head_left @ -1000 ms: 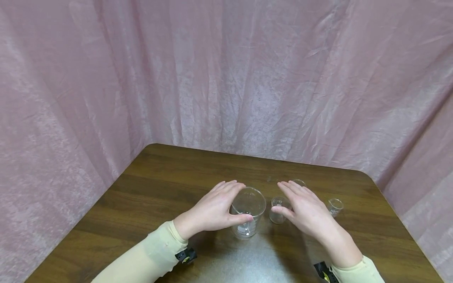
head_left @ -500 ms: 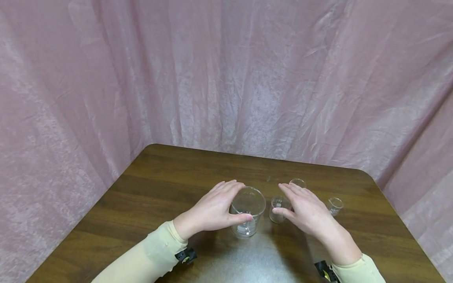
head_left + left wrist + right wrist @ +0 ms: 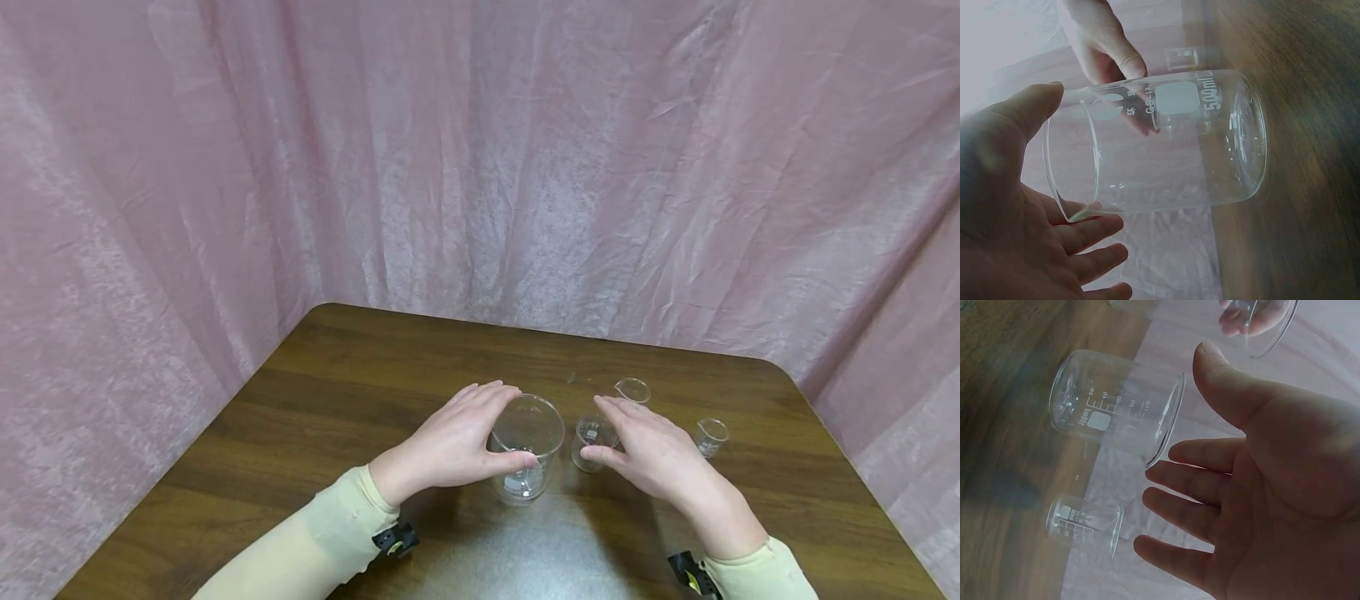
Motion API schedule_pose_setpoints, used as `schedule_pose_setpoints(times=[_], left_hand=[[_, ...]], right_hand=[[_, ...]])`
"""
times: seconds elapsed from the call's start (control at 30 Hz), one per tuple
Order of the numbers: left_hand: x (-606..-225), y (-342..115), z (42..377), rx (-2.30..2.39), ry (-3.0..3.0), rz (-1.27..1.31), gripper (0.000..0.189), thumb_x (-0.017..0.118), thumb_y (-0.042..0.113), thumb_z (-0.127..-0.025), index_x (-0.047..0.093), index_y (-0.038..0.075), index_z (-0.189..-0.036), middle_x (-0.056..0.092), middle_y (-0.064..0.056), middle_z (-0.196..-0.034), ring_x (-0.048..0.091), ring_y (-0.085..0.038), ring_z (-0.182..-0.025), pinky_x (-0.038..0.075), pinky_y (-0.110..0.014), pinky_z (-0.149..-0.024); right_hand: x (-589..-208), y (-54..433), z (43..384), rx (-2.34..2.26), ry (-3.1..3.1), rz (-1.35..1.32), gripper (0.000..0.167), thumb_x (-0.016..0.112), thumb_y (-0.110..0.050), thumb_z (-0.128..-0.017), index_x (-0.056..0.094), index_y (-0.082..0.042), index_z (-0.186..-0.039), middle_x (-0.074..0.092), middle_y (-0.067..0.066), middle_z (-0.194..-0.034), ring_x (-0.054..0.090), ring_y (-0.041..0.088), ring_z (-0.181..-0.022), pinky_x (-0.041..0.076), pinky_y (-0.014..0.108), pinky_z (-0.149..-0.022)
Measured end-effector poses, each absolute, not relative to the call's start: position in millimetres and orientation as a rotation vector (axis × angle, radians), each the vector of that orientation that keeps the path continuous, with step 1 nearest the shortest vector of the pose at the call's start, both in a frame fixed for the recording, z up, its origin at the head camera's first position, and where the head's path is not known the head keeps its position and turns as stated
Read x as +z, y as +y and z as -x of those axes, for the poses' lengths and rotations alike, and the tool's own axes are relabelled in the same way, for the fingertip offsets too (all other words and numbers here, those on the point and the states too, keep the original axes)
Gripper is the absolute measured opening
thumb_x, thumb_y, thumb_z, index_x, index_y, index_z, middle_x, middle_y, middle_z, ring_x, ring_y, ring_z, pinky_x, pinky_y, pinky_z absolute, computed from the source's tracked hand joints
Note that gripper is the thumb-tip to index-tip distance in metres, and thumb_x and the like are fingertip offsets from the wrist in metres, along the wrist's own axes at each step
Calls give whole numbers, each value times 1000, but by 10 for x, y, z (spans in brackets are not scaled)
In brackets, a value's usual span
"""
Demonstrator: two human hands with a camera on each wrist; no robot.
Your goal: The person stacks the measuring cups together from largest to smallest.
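A tall glass beaker [image 3: 1147, 150] marked 500 ml stands upright on the table. My left hand [image 3: 457, 446] spans its rim, thumb at the near side and index finger at the far side by the spout, the other fingers spread beyond it. To its right is a smaller glass beaker [image 3: 1116, 406] with a scale to 100. My right hand [image 3: 652, 446] hovers beside and above this one, palm facing left, fingers nearly straight, middle fingertip right at the spout. Nothing lies between its thumb and fingers. In the head view it hides part of the smaller beaker.
A small beaker [image 3: 633, 390] stands behind my right hand, partly hidden by it. Another small beaker [image 3: 711, 435] is farther right. The brown wooden table [image 3: 360, 358] has rounded far corners, with pink curtains [image 3: 480, 167] hanging behind and at both sides.
My right hand has shifted slightly to the right and nearer to me, showing more of the small beaker behind it. My left hand and the large beaker have stayed in place.
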State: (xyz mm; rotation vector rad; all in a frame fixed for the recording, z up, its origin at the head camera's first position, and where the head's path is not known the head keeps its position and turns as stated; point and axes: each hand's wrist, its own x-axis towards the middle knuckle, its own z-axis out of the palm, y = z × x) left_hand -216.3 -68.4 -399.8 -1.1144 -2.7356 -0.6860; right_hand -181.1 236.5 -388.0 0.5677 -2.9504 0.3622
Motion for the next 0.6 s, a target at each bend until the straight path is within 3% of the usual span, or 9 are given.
schedule_pose_setpoints(times=[0.6], left_hand=[[-4006, -682, 2167, -695, -2739, 1115, 89, 78, 65, -95, 54, 7, -158, 58, -11, -160, 46, -36, -155, 32, -51, -131]], right_hand=[[-3885, 2390, 1848, 325, -3085, -518, 79, 77, -51, -102, 55, -1, -158, 58, 23, -158, 56, 48, -144, 51, 70, -107]])
